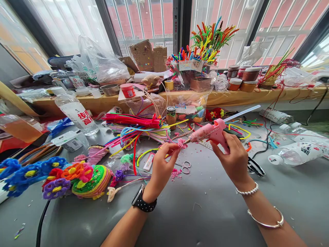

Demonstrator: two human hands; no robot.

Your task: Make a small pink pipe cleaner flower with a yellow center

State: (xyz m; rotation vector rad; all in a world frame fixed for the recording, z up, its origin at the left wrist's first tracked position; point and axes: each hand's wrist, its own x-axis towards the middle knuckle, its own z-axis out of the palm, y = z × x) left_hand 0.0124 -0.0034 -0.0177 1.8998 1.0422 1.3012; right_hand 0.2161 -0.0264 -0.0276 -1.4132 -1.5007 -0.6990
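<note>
Pinched between the fingertips of my left hand (164,164) is a small pink fuzzy piece (182,143). My right hand (232,154) is wrapped round the handle of a pink glue gun (212,132), with a pale glue stick (243,113) standing out of its back end. The gun's nozzle points left and meets the pink piece, or nearly so. Below them on the grey table (185,212) lie small scissors (184,167) and pink scraps (175,174).
Bundled pipe cleaners (133,120) lie beyond my left hand. Fuzzy flowers (56,173) and a round green-topped piece (91,181) are at the left. Plastic bottles (295,152) lie at the right; another bottle (77,113) leans at the left. A black cable (42,223) crosses the left edge.
</note>
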